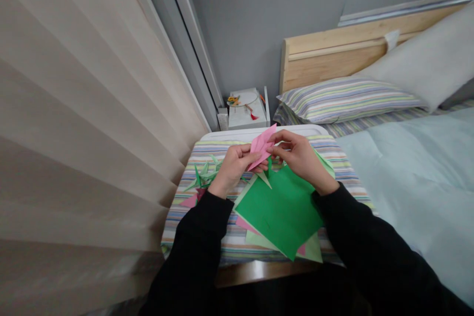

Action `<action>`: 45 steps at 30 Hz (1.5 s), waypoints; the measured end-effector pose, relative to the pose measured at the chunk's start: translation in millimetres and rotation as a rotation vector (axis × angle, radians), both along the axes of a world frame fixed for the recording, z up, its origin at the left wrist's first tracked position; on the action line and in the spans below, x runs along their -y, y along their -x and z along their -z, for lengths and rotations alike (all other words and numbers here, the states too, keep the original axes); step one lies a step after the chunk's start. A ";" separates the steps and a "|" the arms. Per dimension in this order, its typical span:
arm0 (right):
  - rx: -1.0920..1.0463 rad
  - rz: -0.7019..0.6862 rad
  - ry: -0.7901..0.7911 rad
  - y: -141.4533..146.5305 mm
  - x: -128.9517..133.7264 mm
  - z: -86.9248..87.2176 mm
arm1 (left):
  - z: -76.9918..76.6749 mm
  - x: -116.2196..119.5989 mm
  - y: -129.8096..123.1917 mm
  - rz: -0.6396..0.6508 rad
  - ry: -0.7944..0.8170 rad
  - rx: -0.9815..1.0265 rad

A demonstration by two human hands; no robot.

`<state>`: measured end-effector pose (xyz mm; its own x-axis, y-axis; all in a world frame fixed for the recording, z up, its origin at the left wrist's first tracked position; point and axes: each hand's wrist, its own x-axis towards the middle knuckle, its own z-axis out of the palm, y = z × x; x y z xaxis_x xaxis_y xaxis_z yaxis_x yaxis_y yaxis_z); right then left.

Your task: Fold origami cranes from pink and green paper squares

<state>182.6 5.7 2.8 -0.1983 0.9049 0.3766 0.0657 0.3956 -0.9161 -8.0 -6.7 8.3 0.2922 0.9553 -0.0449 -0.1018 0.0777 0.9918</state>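
Note:
A folded piece of pink paper is held up between my two hands, above the striped cloth. My left hand grips its lower left side between thumb and fingers. On the right edge of the paper, my right hand pinches with thumb and fingertips. Beneath my hands lies a stack of square sheets with a dark green sheet on top. Pink and light green sheets stick out below it. Several folded green paper pieces and a pink one rest left of my left hand.
A pleated curtain hangs close on the left. A bed with a pale blue cover and a striped pillow stands on the right. Behind the table, a white bedside stand holds small items, including a red tassel.

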 end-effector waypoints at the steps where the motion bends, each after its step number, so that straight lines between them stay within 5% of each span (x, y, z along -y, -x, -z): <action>1: 0.021 -0.015 0.001 -0.5 -0.7 0.0 | -0.5 0.6 -0.5 0.003 -0.008 -0.004; 19: 0.152 0.026 -0.065 -1.1 -0.4 -1.9 | 1.0 1.4 -5.6 0.061 -0.066 -0.083; 28: -0.166 0.053 -0.032 7.9 5.0 -2.8 | 1.2 2.8 -7.2 0.010 -0.083 -0.046; 37: -0.218 0.248 0.019 -0.5 -5.1 1.0 | -0.2 1.8 -4.3 0.063 0.040 -0.024; 42: -0.008 0.086 0.015 -6.1 -3.9 -3.5 | -2.2 2.1 0.0 0.143 -0.005 -0.099; 45: -0.002 0.092 0.064 -5.2 -1.7 -4.3 | -2.7 1.1 1.3 0.041 -0.030 -0.110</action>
